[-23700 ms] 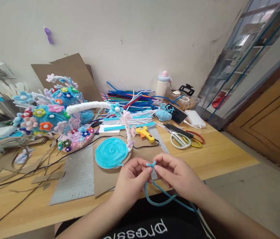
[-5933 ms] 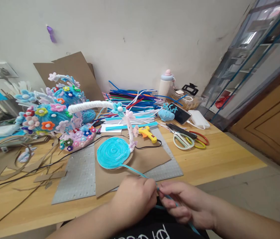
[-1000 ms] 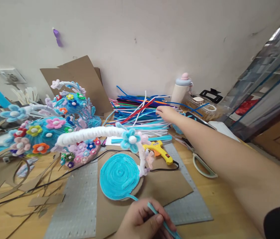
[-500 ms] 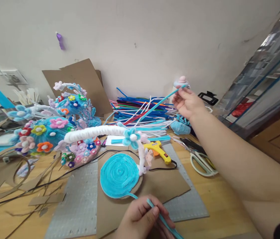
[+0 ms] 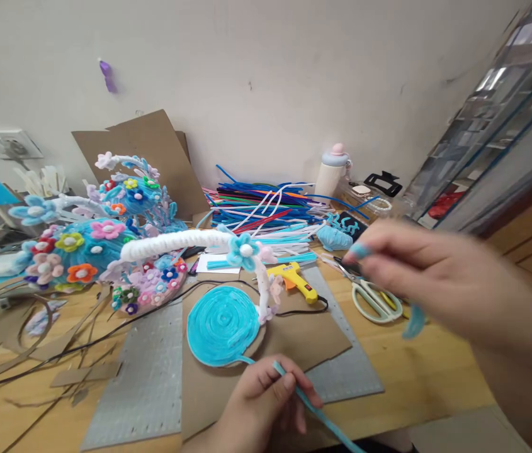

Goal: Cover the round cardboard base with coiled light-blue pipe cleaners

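Blue pipe cleaner (image 5: 323, 420) pinched in closed left grip (image 5: 284, 393); blurred blue piece (image 5: 360, 251) held in closed right grip (image 5: 364, 259); blue spiral disc (image 5: 223, 325) beyond left grip

Disc (image 5: 223, 324) is coloured turquoise, patterned in spiral rings. Lower strip (image 5: 325, 420) and blurred strip (image 5: 413, 322) are coloured light blue. Arch (image 5: 175, 246) is coloured white, ribbed; its front flower (image 5: 243, 250) is done in light blue, white-centred. Glue gun (image 5: 296, 281) is coloured yellow, with orange trigger. Scissors handles (image 5: 375, 302) are tinted pale green. Cutting mat (image 5: 140, 377) is coloured grey, cardboard (image 5: 303, 343) brown. Bottle (image 5: 329, 179) is coloured cream, topped in grey-blue and pink. Desk (image 5: 430, 371) is toned light yellow-brown, wood-grained. Ribbon (image 5: 107, 77) is coloured purple.
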Demonstrator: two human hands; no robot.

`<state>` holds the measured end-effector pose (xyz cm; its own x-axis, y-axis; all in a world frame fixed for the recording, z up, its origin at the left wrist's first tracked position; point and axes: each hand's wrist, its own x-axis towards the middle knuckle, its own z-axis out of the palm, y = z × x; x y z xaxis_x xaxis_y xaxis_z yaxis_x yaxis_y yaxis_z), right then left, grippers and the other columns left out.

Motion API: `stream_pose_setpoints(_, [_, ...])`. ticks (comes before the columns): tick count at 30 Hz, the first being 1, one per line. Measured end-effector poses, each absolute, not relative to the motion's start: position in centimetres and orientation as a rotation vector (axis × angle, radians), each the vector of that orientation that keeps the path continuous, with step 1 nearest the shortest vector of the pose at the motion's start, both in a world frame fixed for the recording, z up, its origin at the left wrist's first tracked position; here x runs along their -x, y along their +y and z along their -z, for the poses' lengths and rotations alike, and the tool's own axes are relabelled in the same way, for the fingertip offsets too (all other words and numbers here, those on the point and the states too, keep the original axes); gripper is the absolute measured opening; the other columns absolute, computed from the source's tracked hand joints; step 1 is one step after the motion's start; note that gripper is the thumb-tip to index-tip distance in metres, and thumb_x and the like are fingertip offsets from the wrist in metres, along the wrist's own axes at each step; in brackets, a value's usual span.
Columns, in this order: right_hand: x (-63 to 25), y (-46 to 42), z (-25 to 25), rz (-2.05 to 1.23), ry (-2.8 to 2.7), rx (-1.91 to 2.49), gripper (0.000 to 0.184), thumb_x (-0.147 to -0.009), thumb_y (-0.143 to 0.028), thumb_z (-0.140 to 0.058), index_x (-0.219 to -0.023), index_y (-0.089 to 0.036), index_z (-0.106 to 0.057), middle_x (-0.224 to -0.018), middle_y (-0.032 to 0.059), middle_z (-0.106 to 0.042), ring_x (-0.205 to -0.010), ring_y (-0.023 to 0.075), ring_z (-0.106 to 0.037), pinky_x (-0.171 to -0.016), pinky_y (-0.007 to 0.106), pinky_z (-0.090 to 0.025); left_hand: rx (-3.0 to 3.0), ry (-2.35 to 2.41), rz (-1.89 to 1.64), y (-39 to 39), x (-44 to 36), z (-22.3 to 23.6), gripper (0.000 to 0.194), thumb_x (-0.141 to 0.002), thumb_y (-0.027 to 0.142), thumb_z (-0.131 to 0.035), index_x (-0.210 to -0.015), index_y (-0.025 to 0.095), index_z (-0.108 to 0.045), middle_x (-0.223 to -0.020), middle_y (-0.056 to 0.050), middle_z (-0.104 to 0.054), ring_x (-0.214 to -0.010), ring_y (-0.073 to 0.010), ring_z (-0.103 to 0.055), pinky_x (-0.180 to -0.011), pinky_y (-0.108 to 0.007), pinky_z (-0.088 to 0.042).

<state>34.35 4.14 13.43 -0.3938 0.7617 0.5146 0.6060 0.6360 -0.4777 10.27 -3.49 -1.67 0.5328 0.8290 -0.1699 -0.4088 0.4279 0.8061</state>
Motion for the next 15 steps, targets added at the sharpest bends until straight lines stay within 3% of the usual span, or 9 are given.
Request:
stream_pose_setpoints(3, [-30.3,1.6,-8.4,-1.24,-1.924,1.183,0.025,-0.088,-0.043,-0.051,-0.083,-0.021,-0.061,-0.059,-0.0024,-0.052,-0.045,0.0088,-0.041,-0.039,0.021,-0.033,-0.714,0.685,-0.893,-2.9,-10.9,1.1,0.028,-0.081,0.038,-0.068,-0.086,0.011,-0.061,-0.065,0.0,-0.062,-0.039,-0.0007,-0.043,-0.038,-0.014,-0.025])
stream_pose_setpoints(5, [-28.8,0.4,-5.5,-1.567,-1.691,1.242,0.027,-0.083,-0.046,-0.057,-0.085,-0.019,-0.058,-0.059,-0.0051,-0.047,-0.044,0.0066,-0.035,-0.039,0.02,-0.028,-0.677,0.714,-0.949,-2.6,-11.5,0.8,0.032,-0.077,0.038,-0.072,-0.092,0.013,-0.058,-0.063,0.004,-0.058,-0.038,-0.0021,-0.042,-0.037,-0.015,-0.029])
stream_pose_setpoints(9, [-28.1,-1.3,-2.4,-1.674,-1.389,1.226,0.032,-0.074,-0.043,-0.07,-0.084,-0.02,-0.05,-0.073,-0.0041,-0.051,-0.06,0.0086,-0.047,-0.051,0.02,-0.035,-0.715,0.796,-0.951,-2.5,-12.6,0.8,0.04,-0.07,0.043,-0.076,-0.087,0.015,-0.053,-0.055,0.006,-0.056,-0.04,-0.0052,-0.046,-0.039,-0.016,-0.036])
stream_pose_setpoints(12, [-28.2,-2.1,-1.8,-1.765,-1.323,1.164,0.034,-0.076,-0.041,-0.07,-0.078,-0.02,-0.043,-0.068,-0.0064,-0.049,-0.059,0.0085,-0.047,-0.055,0.021,-0.036,-0.774,0.84,-0.913,-2.7,-13.0,1.4,0.04,-0.07,0.047,-0.075,-0.078,0.015,-0.051,-0.046,0.007,-0.054,-0.035,-0.0049,-0.044,-0.037,-0.016,-0.035])
stream_pose_setpoints(15, [-28.3,-2.7,-1.6,-1.853,-1.275,1.111,0.031,-0.08,-0.039,-0.067,-0.079,-0.02,-0.043,-0.066,-0.0056,-0.052,-0.058,0.0087,-0.048,-0.055,0.022,-0.036,-0.788,0.837,-0.895,-2.9,-13.2,1.9,0.044,-0.066,0.051,-0.076,-0.072,0.016,-0.05,-0.05,0.005,-0.058,-0.035,-0.0058,-0.048,-0.037,-0.017,-0.037])
